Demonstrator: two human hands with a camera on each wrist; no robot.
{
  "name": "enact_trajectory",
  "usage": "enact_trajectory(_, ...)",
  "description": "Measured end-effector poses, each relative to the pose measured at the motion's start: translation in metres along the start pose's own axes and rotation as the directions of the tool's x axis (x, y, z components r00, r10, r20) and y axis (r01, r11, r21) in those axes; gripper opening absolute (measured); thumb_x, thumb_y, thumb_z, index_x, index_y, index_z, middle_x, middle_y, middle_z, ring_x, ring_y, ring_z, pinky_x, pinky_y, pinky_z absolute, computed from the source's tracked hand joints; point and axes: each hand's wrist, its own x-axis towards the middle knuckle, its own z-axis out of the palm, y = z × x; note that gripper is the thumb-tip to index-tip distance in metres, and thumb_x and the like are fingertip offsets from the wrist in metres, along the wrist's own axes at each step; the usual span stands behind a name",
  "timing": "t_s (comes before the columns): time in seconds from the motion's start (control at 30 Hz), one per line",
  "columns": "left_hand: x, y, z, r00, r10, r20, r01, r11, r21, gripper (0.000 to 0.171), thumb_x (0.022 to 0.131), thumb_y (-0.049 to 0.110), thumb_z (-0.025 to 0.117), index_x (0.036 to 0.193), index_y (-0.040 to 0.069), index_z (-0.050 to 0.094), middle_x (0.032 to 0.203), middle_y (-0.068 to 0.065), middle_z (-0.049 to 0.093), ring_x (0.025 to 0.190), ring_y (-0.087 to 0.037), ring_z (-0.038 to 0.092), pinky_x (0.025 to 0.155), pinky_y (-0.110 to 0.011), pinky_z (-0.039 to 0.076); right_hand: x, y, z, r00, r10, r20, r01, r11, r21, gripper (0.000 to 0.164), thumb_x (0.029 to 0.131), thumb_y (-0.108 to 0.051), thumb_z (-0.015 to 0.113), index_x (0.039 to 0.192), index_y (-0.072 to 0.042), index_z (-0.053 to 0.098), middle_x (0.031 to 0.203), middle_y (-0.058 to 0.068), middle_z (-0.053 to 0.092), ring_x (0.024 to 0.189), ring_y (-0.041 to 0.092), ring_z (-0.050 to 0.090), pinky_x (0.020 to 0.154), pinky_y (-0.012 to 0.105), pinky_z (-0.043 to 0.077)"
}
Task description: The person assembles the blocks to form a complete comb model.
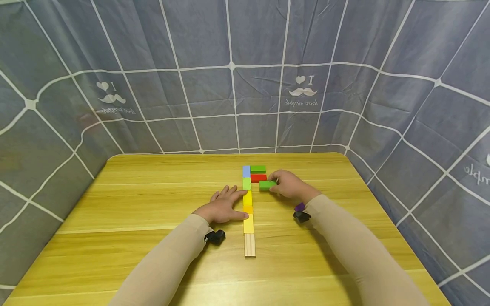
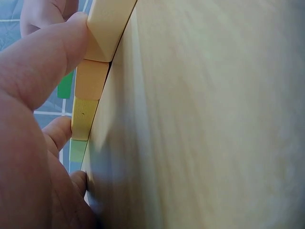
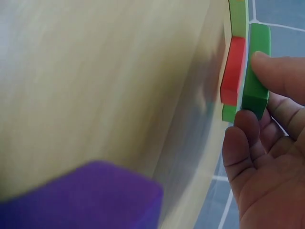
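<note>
My right hand [image 1: 289,186] pinches a green block [image 3: 259,71] between thumb and fingers, above the table near a red block [image 1: 258,178]. A second green block [image 1: 258,169] lies just beyond the red one. Both stick out rightward from a straight column of blocks: blue [image 1: 246,171], light green [image 1: 246,184], yellow [image 1: 247,199], orange [image 1: 248,210], pale yellow [image 1: 249,225] and plain wood [image 1: 249,246]. Fingers spread, my left hand [image 1: 221,208] rests along the column's left side. Its thumb touches the pale yellow block, and its index fingertip touches the yellow one.
A purple block [image 1: 300,207] lies on the wooden table [image 1: 153,199], partly hidden by the right wrist camera [image 1: 301,216]. Grey curtains [image 1: 260,85] with white lines stand behind the table and along both sides.
</note>
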Motion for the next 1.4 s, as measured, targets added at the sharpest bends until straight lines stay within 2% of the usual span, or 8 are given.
enact_trajectory(0.33,-0.001,0.001,-0.001,1.0,-0.007,0.007,0.007,1.0,0.003,0.088,0.094,0.063,0.068,0.167,0.032,0.031,0.179,-0.009,0.011,0.166,-0.037,0.0,0.131,-0.062,0.001,0.006,-0.006,0.01,1.0,0.004,-0.012,-0.004,1.0,-0.007,0.032,0.096,-0.014,0.077,0.126,-0.004,0.072,0.121,0.012,0.072,0.093,0.021,0.06,0.092,0.04,0.054)
enact_trajectory(0.87,0.0,0.0,-0.001,1.0,0.0,0.003,0.0,1.0,0.003,0.088,0.093,0.064,0.068,0.166,0.031,0.032,0.179,-0.009,0.012,0.166,-0.038,0.0,0.131,-0.063,0.001,0.014,-0.011,0.018,0.999,-0.037,0.004,0.037,0.999,-0.034,0.033,0.093,-0.012,0.076,0.125,-0.002,0.073,0.119,0.012,0.074,0.098,0.023,0.063,0.098,0.044,0.055)
enact_trajectory(1.1,0.001,0.0,-0.001,1.0,-0.001,-0.001,0.001,1.0,-0.001,0.088,0.093,0.063,0.068,0.166,0.031,0.033,0.178,-0.01,0.012,0.166,-0.039,0.001,0.13,-0.064,0.002,0.015,-0.011,0.02,0.999,-0.045,0.021,0.046,0.998,-0.05,0.034,0.094,-0.011,0.076,0.127,-0.001,0.073,0.125,0.014,0.074,0.109,0.026,0.067,0.105,0.046,0.054)
enact_trajectory(1.4,0.001,0.0,-0.001,1.0,0.0,0.001,0.0,1.0,0.008,0.088,0.093,0.064,0.068,0.166,0.03,0.032,0.178,-0.01,0.012,0.165,-0.039,0.001,0.131,-0.063,0.002,0.016,-0.012,0.02,0.998,-0.049,0.028,0.05,0.997,-0.057,0.036,0.094,-0.012,0.077,0.128,-0.001,0.072,0.127,0.014,0.074,0.114,0.027,0.068,0.107,0.046,0.053)
